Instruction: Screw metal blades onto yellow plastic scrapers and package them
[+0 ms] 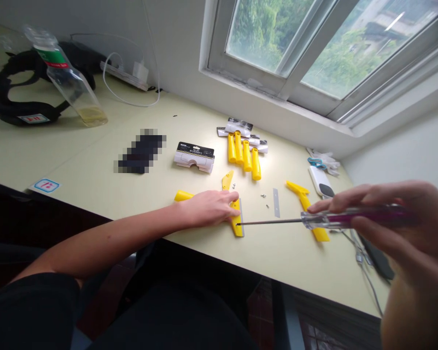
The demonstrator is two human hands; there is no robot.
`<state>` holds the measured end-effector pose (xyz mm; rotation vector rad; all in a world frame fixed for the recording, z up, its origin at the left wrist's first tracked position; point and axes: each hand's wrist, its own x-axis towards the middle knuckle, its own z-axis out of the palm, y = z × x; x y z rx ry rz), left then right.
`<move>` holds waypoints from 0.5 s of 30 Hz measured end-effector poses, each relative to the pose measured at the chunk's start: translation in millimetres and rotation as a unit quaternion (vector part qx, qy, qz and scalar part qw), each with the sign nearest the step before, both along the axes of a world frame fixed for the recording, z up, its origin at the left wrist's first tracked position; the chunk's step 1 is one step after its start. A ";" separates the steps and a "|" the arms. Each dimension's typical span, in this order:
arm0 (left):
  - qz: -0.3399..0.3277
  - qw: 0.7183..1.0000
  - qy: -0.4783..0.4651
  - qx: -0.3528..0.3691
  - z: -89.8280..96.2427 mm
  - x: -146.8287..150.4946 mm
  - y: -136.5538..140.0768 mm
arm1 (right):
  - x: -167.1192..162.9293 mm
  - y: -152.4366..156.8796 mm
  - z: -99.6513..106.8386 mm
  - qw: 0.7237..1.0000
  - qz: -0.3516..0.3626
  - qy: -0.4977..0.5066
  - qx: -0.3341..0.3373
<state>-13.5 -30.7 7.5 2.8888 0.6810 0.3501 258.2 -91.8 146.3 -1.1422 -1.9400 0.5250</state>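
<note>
Far left, far side of the pale yellow-green table (95, 160): black strap harness (7, 92), then a clear plastic bottle (69, 82) tilted over, a little yellowish liquid at its base. Behind, a white power strip with a plugged charger (131, 75) against the wall.

Centre, far: white carded package with a black header (194, 156); just right of it, a row of packaged yellow plastic scrapers (244, 155).

Centre, near edge: left hand (208, 206) palm down, forearm stretched across from the left, fingers straight and close together, pressing flat on a yellow plastic scraper with a metal blade edge (236, 224). Handle end showing left of the wrist, head poking out right of the fingertips. Loose yellow cover piece (227, 180) just beyond the hand.

Right of the head: small loose screws (263, 196), a bare metal blade strip (276, 201), a second yellow scraper (306, 204) lying apart.

Right, nearest the camera: right hand (397, 223) raised, fingers curled round the clear purple handle of a long-shafted screwdriver (324, 219); thumb hidden. Shaft level, pointing left, tip touching the pinned scraper's head.

Step in hand, as judged: driver tip being seated at the head's fastening while held down. Screw slot too small to see. Calling for: firm downward hold on the left, tip square in the screw before any turn; slip toward the blade edge worth guarding against.
</note>
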 end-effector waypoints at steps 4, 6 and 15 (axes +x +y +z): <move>-0.009 1.000 0.022 0.017 2.1 2.4 1.1 | -12.7 -0.5 11.9 0.994 -0.009 -0.105 0.033; -0.005 0.999 0.038 0.029 1.3 4.7 4.4 | -18.7 11.1 21.6 0.958 -0.052 -0.256 0.119; 0.025 0.997 0.067 0.041 -0.7 13.0 24.0 | -17.4 60.7 57.4 0.906 0.053 -0.414 0.069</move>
